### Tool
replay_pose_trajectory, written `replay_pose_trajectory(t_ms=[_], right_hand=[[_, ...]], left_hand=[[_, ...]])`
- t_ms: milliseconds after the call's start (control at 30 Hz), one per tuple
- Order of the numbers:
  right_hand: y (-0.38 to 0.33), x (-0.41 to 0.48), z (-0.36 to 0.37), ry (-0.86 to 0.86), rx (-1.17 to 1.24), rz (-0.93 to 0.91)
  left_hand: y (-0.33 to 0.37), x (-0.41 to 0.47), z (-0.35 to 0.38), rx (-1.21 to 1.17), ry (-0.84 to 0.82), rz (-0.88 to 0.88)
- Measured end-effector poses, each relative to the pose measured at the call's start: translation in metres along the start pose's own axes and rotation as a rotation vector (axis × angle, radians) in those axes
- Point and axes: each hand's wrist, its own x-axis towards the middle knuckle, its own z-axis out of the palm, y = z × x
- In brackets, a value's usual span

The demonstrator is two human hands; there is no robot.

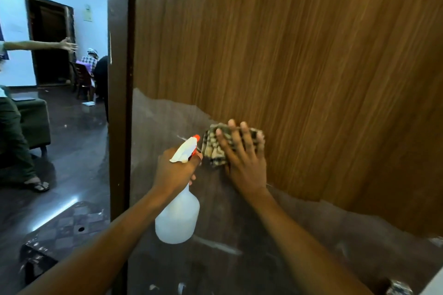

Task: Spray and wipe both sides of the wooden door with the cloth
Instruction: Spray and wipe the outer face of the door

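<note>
L hand (175, 170) at 6 o'clock grips the neck of the white spray bottle (178, 220), orange nozzle tipped toward 1 o'clock, bottle body hanging below the fist. R hand (247, 165), just beside at 3 o'clock of the nozzle, fingers straight and spread, presses the checked cloth (213, 151) flat on the wooden door (299, 55) (cloth sits where the dull grey lower patch meets brown grain). Low bench (72, 223) w/ checkered top at 8 o'clock. Farther, 9 o'clock past the door edge: dark floor (76, 151), green sofa (36, 122), a person's sandalled foot (39, 185), dark doorway (50, 38).
</note>
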Motion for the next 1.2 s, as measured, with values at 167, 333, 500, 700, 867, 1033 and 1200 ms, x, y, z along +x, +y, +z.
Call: replay_pose_trajectory(t_ms=[167,333,500,700,867,1033,1200], right_hand=[[0.003,-0.056,-0.003,-0.051,-0.025,-0.09],[0.002,-0.012,-0.015,0.057,-0.019,0.362],[-0.055,0.066,0.004,-0.002,0.013,0.13],[-0.073,0.012,0.025,-0.078,0.024,-0.128],[-0.056,0.0,0.007,-0.059,0.007,0.068],[-0.097,0.096,0.013,0.075,0.017,0.269],[-0.178,0.115,0.051,-0.032,0.019,-0.02]], left_hand=[[-0.011,0.019,-0.043,0.005,-0.037,-0.047],[-0.018,0.029,-0.072,0.012,0.007,-0.042],[-0.022,0.038,-0.084,0.024,0.031,-0.046],[-0.029,0.042,-0.102,0.05,0.062,-0.046],[-0.046,0.058,-0.121,0.032,0.028,-0.066],[-0.054,0.091,-0.125,0.058,-0.028,-0.02],[-0.055,0.115,-0.143,0.028,-0.07,0.108]])
